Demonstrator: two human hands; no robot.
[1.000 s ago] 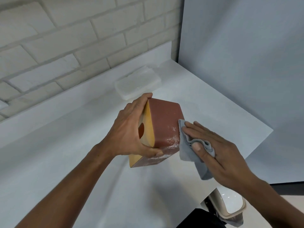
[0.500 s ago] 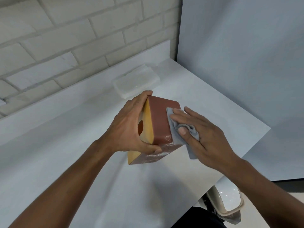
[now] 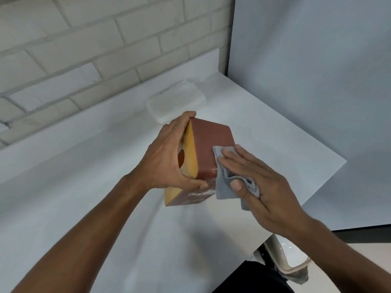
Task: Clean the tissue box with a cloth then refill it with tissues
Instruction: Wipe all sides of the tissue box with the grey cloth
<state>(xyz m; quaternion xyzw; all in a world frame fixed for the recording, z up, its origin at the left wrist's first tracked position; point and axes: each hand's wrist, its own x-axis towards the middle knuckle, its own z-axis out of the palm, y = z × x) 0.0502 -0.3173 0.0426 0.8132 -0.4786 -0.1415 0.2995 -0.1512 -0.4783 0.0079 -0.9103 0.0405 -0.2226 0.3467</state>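
A reddish-brown tissue box point(image 3: 208, 149) with a yellow face and an oval opening is held tilted above the white table. My left hand point(image 3: 167, 159) grips it from the left, thumb along its lower edge. My right hand point(image 3: 260, 182) presses a crumpled grey cloth point(image 3: 225, 182) flat against the box's right side, fingers spread over it. A clear-wrapped pack of white tissues point(image 3: 176, 101) lies at the back by the wall.
The white table point(image 3: 84, 208) ends in a corner at the right and an edge at the lower right. A brick wall stands behind, a plain grey panel to the right. A chair seat point(image 3: 289, 259) shows below the table edge.
My right hand slid the cloth from off the box's right edge onto its brown side, then down toward the lower corner. The left hand kept its grip on the box.
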